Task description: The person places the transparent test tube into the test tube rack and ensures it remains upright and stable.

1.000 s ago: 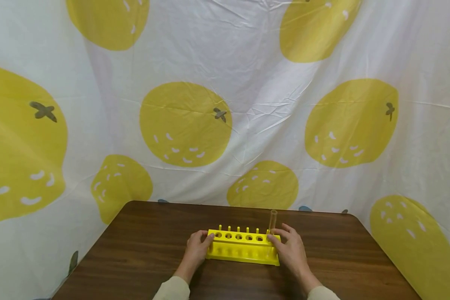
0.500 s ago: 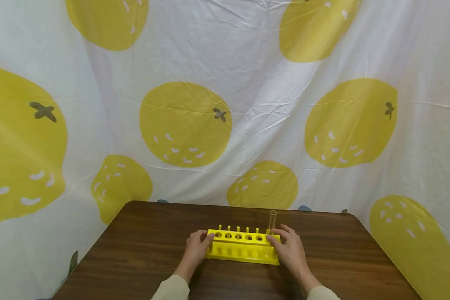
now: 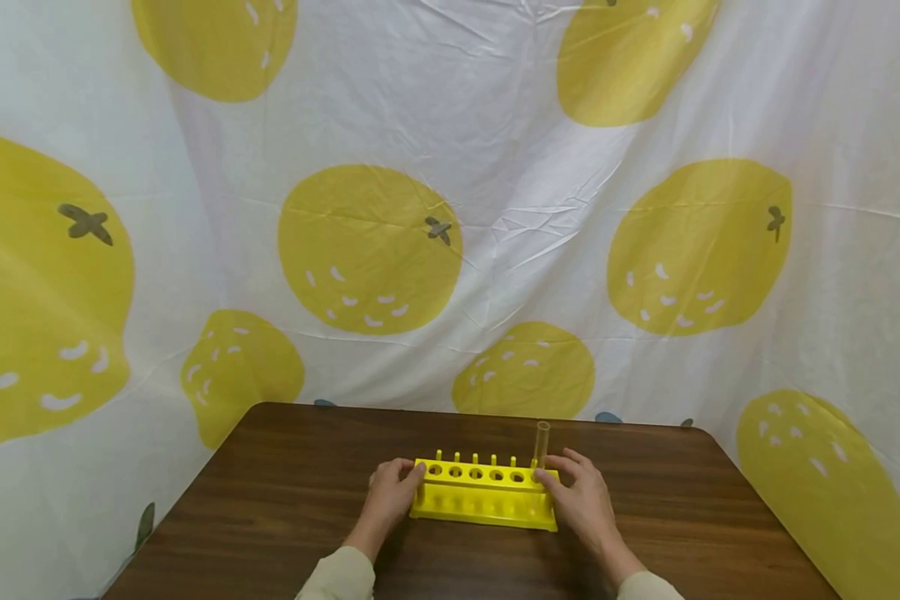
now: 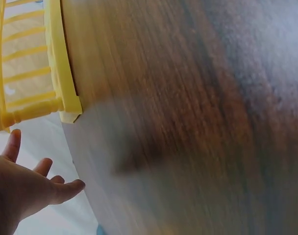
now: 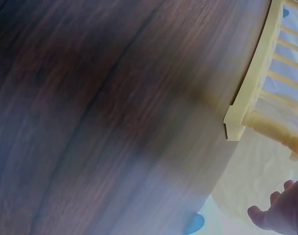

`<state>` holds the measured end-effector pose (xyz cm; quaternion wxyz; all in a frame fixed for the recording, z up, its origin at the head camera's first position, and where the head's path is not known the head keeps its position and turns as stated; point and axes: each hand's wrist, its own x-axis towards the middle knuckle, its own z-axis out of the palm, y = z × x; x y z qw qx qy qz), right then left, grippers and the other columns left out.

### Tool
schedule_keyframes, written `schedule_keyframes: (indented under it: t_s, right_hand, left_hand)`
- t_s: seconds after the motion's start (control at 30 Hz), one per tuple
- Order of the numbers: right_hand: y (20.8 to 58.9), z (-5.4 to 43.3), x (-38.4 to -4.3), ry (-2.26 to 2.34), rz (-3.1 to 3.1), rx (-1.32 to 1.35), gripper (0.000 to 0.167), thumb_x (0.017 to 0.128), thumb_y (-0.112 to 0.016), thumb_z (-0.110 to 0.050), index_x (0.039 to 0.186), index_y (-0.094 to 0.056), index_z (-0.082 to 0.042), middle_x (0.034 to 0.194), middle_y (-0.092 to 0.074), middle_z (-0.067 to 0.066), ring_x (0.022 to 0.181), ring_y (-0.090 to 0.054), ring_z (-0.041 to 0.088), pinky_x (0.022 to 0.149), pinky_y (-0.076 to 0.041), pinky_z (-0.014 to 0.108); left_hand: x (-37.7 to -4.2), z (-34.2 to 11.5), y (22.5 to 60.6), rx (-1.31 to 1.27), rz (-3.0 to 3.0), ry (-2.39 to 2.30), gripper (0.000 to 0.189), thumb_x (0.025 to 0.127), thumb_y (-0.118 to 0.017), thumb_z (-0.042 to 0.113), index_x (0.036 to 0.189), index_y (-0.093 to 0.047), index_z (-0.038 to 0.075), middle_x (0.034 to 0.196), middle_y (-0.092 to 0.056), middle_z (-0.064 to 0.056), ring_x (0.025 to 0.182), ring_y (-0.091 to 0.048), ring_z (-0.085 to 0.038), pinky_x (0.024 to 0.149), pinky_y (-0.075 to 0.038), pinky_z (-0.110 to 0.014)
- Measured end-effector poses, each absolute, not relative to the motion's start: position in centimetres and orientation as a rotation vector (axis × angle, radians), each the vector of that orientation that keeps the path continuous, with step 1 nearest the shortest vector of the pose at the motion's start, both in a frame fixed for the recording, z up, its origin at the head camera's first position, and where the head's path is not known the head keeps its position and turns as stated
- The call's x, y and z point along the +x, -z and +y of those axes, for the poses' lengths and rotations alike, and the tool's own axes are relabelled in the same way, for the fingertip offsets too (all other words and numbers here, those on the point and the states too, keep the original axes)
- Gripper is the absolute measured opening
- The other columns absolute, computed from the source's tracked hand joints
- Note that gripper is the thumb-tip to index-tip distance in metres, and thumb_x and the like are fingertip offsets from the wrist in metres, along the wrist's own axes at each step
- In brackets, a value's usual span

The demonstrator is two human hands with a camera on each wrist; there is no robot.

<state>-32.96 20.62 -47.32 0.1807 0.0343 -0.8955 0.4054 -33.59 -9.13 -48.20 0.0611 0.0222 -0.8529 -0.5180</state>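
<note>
A yellow test tube rack (image 3: 484, 518) stands on the table, with a row of round holes in its top plate and several upright pegs along its back. One clear test tube (image 3: 543, 437) rises upright from the rightmost hole. My left hand (image 3: 390, 496) grips the rack's left end, thumb on the top plate's front corner; the left wrist view shows a fingertip at that end and the other fingers spread below. At the right end my right hand (image 3: 583, 497) holds the rack between thumb and index finger, close by the tube. Its thumb partly hides the tube's hole.
The dark wood-grain table (image 3: 285, 500) has rounded far corners. Right behind its far edge hangs a white curtain (image 3: 525, 275) printed with big yellow fruit, and it also runs along both sides.
</note>
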Motion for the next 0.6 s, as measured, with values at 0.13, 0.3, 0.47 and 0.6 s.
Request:
schedule_keyframes:
  t_s: [0.13,0.3,0.47,0.6]
  right_hand:
    - [47.3,21.0,-32.9,-1.161,-2.513,0.108,0.037,0.091,-0.073,-0.035,0.117,-0.073,-0.007,0.144,-0.049,0.023,0.131,-0.041,0.049,0.105,-0.03,0.065]
    - [47.3,21.6,-32.9,-1.175,-2.498,0.112,0.041,0.093,-0.07,-0.036,0.119,-0.071,-0.005,0.144,-0.048,0.023,0.132,-0.041,0.048,0.105,-0.03,0.065]
    - [47.3,22.2,-32.7,-1.193,-2.502,0.087,0.047,0.097,-0.064,-0.042,0.123,-0.068,-0.003,0.147,-0.045,0.023,0.134,-0.038,0.047,0.107,-0.028,0.065]
    - [47.1,22.9,-32.7,-1.185,-2.516,0.073,0.051,0.099,-0.059,-0.045,0.126,-0.066,-0.003,0.148,-0.043,0.024,0.135,-0.036,0.047,0.107,-0.027,0.065]
  left_hand:
    - [-33.6,-9.5,48.0,0.058,-2.592,1.534,0.047,0.1,-0.056,0.043,0.116,-0.065,-0.001,0.132,-0.05,-0.025,0.127,-0.039,-0.045,0.101,-0.036,-0.06]
    - [-33.9,-10.3,47.8,0.016,-2.601,1.463,0.047,0.101,-0.055,0.044,0.116,-0.066,0.0,0.134,-0.05,-0.025,0.129,-0.036,-0.047,0.102,-0.035,-0.062]
    - [-34.2,-11.5,47.7,0.012,-2.651,1.331,0.044,0.101,-0.055,0.042,0.119,-0.064,0.003,0.139,-0.047,-0.025,0.132,-0.034,-0.047,0.103,-0.028,-0.067]
    - [-34.3,-12.5,47.3,-0.01,-2.682,1.208,0.044,0.101,-0.055,0.043,0.123,-0.063,0.005,0.14,-0.046,-0.025,0.134,-0.032,-0.048,0.104,-0.024,-0.07]
